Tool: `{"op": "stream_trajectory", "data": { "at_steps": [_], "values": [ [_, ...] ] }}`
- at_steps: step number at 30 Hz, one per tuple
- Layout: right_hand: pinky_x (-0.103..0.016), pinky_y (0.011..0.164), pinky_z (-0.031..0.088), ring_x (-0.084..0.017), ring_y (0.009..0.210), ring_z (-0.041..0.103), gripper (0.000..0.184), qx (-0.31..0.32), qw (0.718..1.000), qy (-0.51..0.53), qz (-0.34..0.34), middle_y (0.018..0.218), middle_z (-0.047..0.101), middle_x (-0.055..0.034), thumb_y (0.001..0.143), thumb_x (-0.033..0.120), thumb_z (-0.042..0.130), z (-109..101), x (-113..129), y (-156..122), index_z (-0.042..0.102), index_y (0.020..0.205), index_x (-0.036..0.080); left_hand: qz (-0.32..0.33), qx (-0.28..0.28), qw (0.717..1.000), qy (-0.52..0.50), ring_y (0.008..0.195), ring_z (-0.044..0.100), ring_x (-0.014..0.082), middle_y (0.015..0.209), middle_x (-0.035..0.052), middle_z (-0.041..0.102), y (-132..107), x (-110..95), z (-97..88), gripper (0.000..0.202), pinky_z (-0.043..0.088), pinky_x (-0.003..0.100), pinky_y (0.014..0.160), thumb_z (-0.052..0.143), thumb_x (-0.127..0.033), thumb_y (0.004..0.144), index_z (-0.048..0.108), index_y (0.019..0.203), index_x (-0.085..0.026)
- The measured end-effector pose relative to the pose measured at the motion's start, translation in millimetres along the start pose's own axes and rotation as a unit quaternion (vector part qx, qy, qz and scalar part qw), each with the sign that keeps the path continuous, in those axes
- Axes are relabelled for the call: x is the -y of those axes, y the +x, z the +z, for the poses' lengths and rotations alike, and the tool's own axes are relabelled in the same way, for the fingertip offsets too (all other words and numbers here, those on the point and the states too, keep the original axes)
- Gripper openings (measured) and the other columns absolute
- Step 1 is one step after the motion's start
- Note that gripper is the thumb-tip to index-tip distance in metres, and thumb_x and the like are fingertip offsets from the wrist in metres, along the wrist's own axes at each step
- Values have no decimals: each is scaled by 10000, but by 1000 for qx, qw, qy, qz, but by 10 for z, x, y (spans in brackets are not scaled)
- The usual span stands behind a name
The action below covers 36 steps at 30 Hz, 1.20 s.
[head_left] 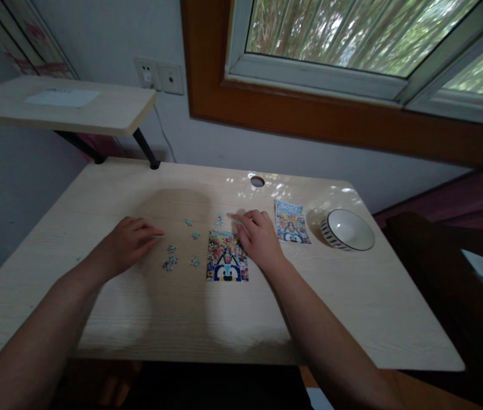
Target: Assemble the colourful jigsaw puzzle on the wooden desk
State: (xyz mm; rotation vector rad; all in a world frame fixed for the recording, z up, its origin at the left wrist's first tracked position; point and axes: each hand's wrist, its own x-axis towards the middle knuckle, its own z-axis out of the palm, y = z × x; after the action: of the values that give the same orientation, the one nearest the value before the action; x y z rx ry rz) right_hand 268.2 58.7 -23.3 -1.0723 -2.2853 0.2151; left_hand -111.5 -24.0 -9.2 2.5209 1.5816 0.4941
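Note:
A partly built jigsaw puzzle (226, 259) with a blue cartoon dog lies at the middle of the pale wooden desk (147, 319). My right hand (258, 236) rests at its upper right corner, index finger stretched out onto loose pieces (221, 219) above the puzzle. My left hand (128, 242) lies palm down to the left, fingers loosely extended, holding nothing. Several loose pieces (170, 259) are scattered between my left hand and the puzzle. A printed reference picture (291, 222) of the same image lies just right of my right hand.
A white bowl (347, 230) with a striped outside stands at the right of the desk. A cable hole (257, 181) sits near the back edge. A raised shelf (62, 108) juts out at the back left. A window is above, dark furniture to the right.

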Motion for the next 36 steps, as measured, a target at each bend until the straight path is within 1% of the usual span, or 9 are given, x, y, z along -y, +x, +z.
{"op": "stream_trajectory", "data": {
  "at_steps": [3, 7, 14, 20, 26, 29, 31, 34, 36],
  "values": [
    [-480, 894, 487, -291, 1006, 549, 388, -29, 999, 32, 3, 1074, 627, -103, 987, 184, 520, 11, -11, -5, 669, 1332, 282, -10, 7, 999, -30, 1041, 630, 224, 1112, 43, 725, -121, 3, 54, 321, 450, 413, 980, 520, -469, 1035, 744, 1194, -303],
    [-440, 876, 508, -269, 1002, 582, 337, -81, 993, 79, 40, 1026, 622, -90, 997, 199, 513, 30, -44, -2, 706, 1264, 269, 6, 0, 999, -52, 1045, 612, 225, 1135, 59, 697, -151, -70, 143, 310, 460, 415, 982, 575, -464, 1016, 737, 1238, -321],
    [-324, 683, 496, -182, 766, 567, 279, -136, 971, 150, 128, 901, 596, -40, 967, 199, 528, 15, -101, 24, 746, 1135, 238, 19, 8, 996, -89, 1065, 586, 249, 1166, 62, 659, -170, -146, 255, 333, 448, 452, 984, 653, -477, 979, 720, 1278, -347],
    [-311, 664, 462, -162, 727, 537, 258, -165, 962, 160, 144, 881, 586, -24, 962, 204, 536, 1, -123, 32, 746, 1108, 235, 3, 5, 996, -89, 1088, 564, 253, 1172, 65, 643, -216, -201, 242, 309, 442, 454, 989, 641, -439, 994, 715, 1282, -354],
    [-332, 714, 454, -171, 755, 536, 242, -211, 955, 128, 162, 856, 569, -16, 989, 225, 524, -23, -143, 27, 730, 1116, 230, 7, -1, 997, -75, 1085, 561, 249, 1173, 54, 640, -175, -198, 267, 277, 444, 438, 987, 631, -450, 995, 741, 1238, -373],
    [-319, 660, 458, -170, 748, 557, 242, -172, 967, 139, 127, 890, 588, -30, 1003, 227, 518, -18, -60, 12, 720, 1134, 233, 21, -6, 997, -75, 1071, 564, 242, 1146, 57, 645, -149, -179, 291, 259, 443, 436, 972, 608, -467, 1007, 761, 1196, -377],
    [-320, 662, 476, -179, 770, 577, 250, -129, 977, 154, 74, 897, 610, -41, 1012, 214, 506, 1, 8, 5, 713, 1152, 238, 30, -17, 996, -79, 1055, 569, 239, 1120, 59, 652, -136, -178, 307, 250, 448, 430, 954, 604, -467, 1010, 777, 1162, -370],
    [-368, 797, 501, -214, 887, 607, 261, -77, 984, 157, -24, 923, 655, -60, 1014, 191, 512, 35, 73, 3, 695, 1195, 233, 35, -36, 995, -81, 1025, 584, 233, 1093, 56, 664, -133, -195, 328, 225, 458, 413, 932, 623, -446, 1002, 788, 1131, -365],
    [-384, 817, 495, -224, 900, 604, 271, -58, 984, 158, -58, 914, 666, -63, 1014, 181, 514, 48, 80, 5, 687, 1217, 232, 35, -47, 995, -80, 1008, 591, 227, 1081, 51, 670, -141, -206, 341, 206, 462, 401, 921, 636, -426, 998, 791, 1121, -365]
  ]
}}
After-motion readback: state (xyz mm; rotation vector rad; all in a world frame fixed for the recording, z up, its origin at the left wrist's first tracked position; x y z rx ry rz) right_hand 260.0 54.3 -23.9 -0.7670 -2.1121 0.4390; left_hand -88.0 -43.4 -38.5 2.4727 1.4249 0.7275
